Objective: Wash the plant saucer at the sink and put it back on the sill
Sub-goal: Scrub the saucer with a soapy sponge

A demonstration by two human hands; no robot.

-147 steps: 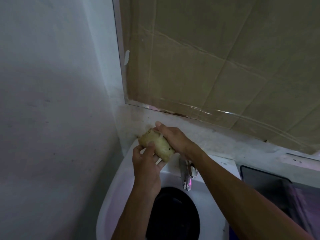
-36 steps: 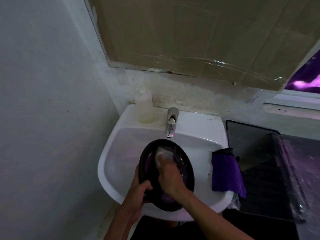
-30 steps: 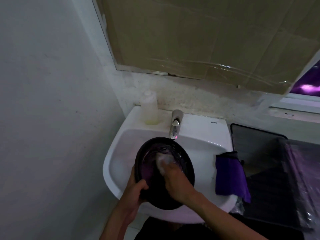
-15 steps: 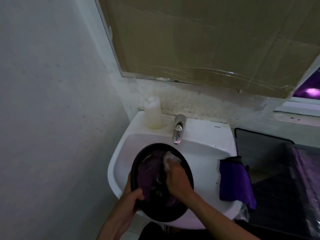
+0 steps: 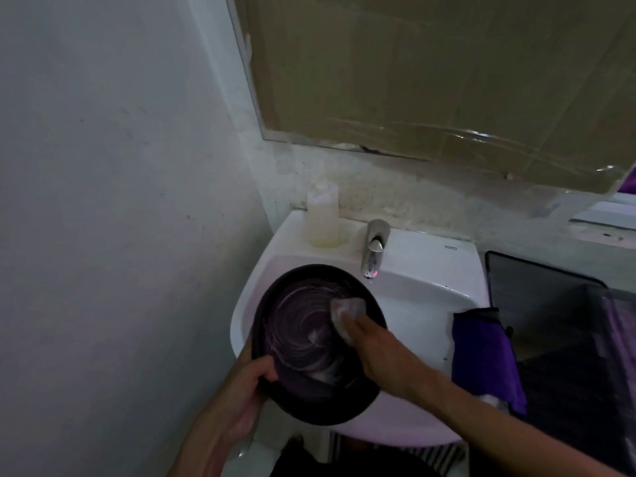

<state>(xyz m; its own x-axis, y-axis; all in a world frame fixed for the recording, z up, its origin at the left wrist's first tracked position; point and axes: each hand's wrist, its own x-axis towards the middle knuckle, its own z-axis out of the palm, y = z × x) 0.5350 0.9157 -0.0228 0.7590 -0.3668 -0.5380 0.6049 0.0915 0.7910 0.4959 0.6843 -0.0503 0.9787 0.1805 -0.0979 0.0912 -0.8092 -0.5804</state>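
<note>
A round black plant saucer [image 5: 309, 339] is held tilted over the white sink [image 5: 413, 297], its inside streaked with soapy foam swirls. My left hand [image 5: 247, 383] grips the saucer's near left rim, thumb over the edge. My right hand [image 5: 378, 349] presses a small pale sponge [image 5: 347, 311] against the saucer's inner right side. The sill [image 5: 602, 223] shows at the far right edge.
A chrome tap [image 5: 373, 249] stands at the back of the sink, with a pale soap bottle [image 5: 322, 218] to its left. A purple cloth [image 5: 485, 356] hangs over the sink's right rim. A dark mesh rack [image 5: 550, 304] sits to the right. The wall is close on the left.
Earlier both hands held the soap bottle; it stands on the sink now. My right hand with the sponge has kept rubbing inside the saucer, shifting toward its upper right, leaving more foam swirls.
</note>
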